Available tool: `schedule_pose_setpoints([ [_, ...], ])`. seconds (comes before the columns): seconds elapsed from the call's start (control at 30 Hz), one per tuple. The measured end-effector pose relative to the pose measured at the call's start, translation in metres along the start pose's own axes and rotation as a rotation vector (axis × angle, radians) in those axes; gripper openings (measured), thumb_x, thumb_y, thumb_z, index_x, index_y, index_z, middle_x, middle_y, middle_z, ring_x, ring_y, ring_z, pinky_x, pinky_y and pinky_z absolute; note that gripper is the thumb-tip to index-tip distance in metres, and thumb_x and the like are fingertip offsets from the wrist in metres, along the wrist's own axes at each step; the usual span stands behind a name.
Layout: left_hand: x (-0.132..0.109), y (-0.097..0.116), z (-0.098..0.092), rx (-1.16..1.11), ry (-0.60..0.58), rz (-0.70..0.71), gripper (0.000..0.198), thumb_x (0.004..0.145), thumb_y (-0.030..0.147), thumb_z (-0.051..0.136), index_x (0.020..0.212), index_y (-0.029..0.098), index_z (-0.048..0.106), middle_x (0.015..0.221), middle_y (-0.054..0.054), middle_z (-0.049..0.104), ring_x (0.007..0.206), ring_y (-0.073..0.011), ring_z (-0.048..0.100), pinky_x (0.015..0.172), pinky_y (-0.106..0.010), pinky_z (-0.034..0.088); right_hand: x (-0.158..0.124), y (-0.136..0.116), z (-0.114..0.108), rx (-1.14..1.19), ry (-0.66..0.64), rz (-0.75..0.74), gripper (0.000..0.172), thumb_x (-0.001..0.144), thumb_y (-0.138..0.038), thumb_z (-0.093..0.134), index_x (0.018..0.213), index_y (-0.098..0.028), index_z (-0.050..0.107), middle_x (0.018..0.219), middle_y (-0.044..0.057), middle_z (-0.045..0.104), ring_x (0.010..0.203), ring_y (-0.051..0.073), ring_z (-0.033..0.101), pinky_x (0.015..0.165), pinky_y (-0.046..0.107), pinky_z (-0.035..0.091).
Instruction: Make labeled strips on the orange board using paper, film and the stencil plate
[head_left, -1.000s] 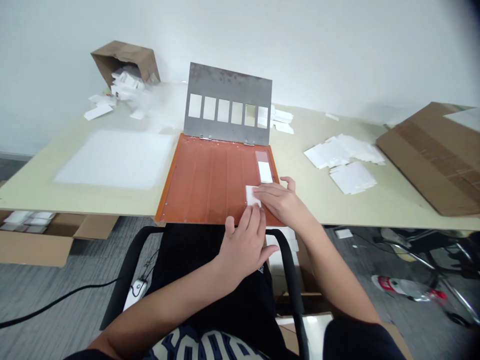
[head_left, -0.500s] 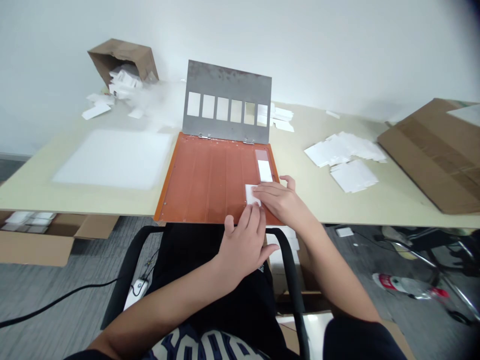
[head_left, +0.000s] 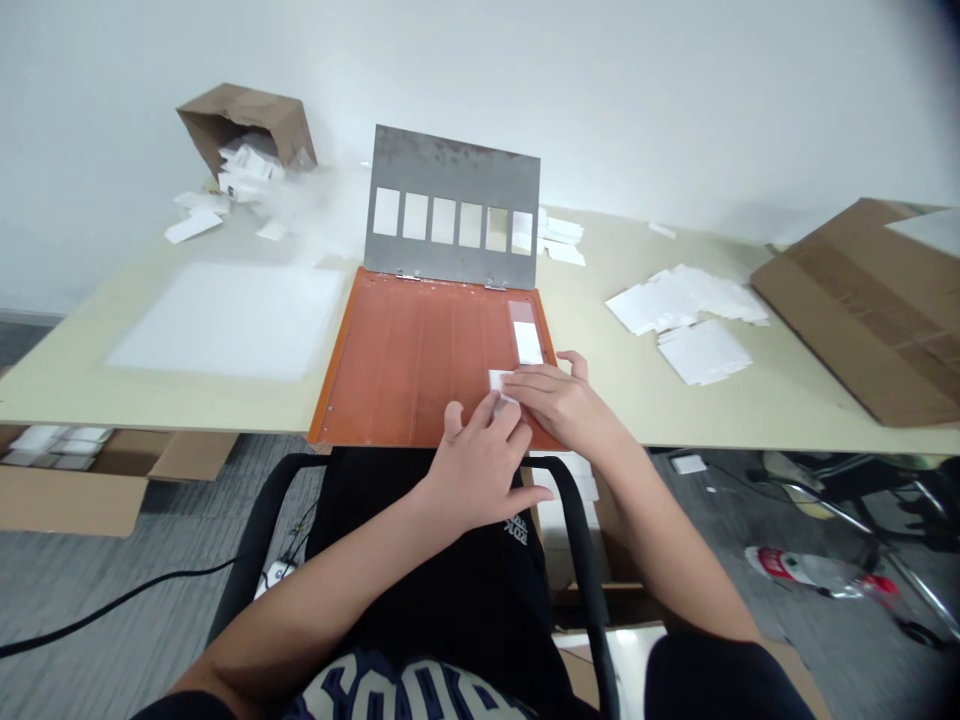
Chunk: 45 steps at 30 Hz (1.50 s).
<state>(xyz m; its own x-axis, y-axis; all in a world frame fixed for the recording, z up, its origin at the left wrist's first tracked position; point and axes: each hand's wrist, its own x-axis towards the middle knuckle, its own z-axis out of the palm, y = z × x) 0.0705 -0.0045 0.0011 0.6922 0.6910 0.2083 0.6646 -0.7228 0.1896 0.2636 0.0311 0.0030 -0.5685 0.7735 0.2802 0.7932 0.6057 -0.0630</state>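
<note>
A small white card (head_left: 496, 379) lies near the front right of an orange-red board (head_left: 397, 370). My right hand (head_left: 559, 395) is closed over the card's right part, fingers pressed together and the little finger raised; its thumb is hidden. My left hand (head_left: 480, 465) is open, fingers spread and slightly bent, thumb pointing right. Its fingertips touch the card's near edge, where a greyish area shows between them. Farther up the board, a white rectangle (head_left: 528, 343) lies in a strip along the right side. A grey metal plate (head_left: 454, 165) with several rectangular openings stands hinged upright at the board's back.
White card pieces (head_left: 705, 350) lie in piles to the right, beside a cardboard box (head_left: 877, 310). A tipped box (head_left: 289, 125) spills white pieces at the back left. A translucent white sheet (head_left: 225, 320) covers part of the left table. Chair armrests flank my lap.
My left hand's fingers have spread and bent more, shifting slightly left and up along the card's near edge. My right hand stays in nearly the same place. The view has moved slightly.
</note>
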Motion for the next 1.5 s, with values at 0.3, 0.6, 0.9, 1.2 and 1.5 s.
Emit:
schedule_pose_setpoints([
  [0.3, -0.002, -0.003, -0.002, 0.005, -0.028, 0.056, 0.063, 0.089, 0.065, 0.049, 0.122, 0.014, 0.061, 0.130, -0.016, 0.059, 0.132, -0.0372, 0.042, 0.099, -0.055, 0.031, -0.012, -0.004, -0.002, -0.078, 0.041, -0.010, 0.037, 0.095, -0.005, 0.042, 0.111, -0.027, 0.067, 0.118, 0.003, 0.071, 0.121, 0.025, 0.056, 0.105, 0.053, 0.016],
  [0.6, -0.004, -0.006, -0.004, -0.017, -0.044, 0.062, 0.068, 0.089, 0.067, 0.046, 0.127, 0.012, 0.057, 0.136, -0.017, 0.056, 0.134, -0.0377, 0.041, 0.104, -0.058, 0.028, -0.011, -0.015, -0.007, -0.116, 0.129, 0.135, 0.041, 0.088, 0.001, 0.042, 0.100, -0.026, 0.070, 0.124, 0.003, 0.068, 0.111, 0.023, 0.057, 0.098, 0.050, 0.020],
  [0.9, -0.004, -0.008, -0.008, -0.072, -0.081, 0.033, 0.073, 0.086, 0.069, 0.048, 0.133, 0.013, 0.054, 0.139, -0.018, 0.056, 0.134, -0.0373, 0.042, 0.106, -0.062, 0.030, -0.005, -0.018, 0.004, -0.023, 0.151, 0.254, 0.038, 0.094, -0.007, 0.039, 0.107, -0.025, 0.069, 0.127, 0.005, 0.066, 0.111, 0.023, 0.055, 0.095, 0.048, 0.022],
  [1.2, -0.018, -0.002, 0.016, 0.144, 0.041, -0.021, 0.083, 0.090, 0.074, 0.029, 0.146, 0.016, 0.044, 0.152, -0.014, 0.045, 0.140, -0.0347, 0.035, 0.102, -0.058, 0.040, 0.028, -0.026, 0.010, -0.014, 0.141, 0.409, 0.022, 0.097, -0.030, 0.048, 0.092, -0.022, 0.068, 0.120, 0.008, 0.067, 0.110, 0.026, 0.053, 0.099, 0.053, 0.021],
  [1.5, -0.022, -0.001, 0.022, 0.318, 0.291, -0.042, 0.067, 0.095, 0.065, 0.026, 0.143, 0.025, 0.050, 0.156, -0.003, 0.041, 0.144, -0.0309, 0.029, 0.098, -0.052, 0.039, 0.028, -0.026, 0.006, 0.963, 0.307, 0.440, 0.027, 0.087, -0.048, 0.060, 0.101, -0.025, 0.054, 0.066, -0.006, 0.054, 0.060, 0.013, 0.051, 0.064, 0.029, 0.041],
])
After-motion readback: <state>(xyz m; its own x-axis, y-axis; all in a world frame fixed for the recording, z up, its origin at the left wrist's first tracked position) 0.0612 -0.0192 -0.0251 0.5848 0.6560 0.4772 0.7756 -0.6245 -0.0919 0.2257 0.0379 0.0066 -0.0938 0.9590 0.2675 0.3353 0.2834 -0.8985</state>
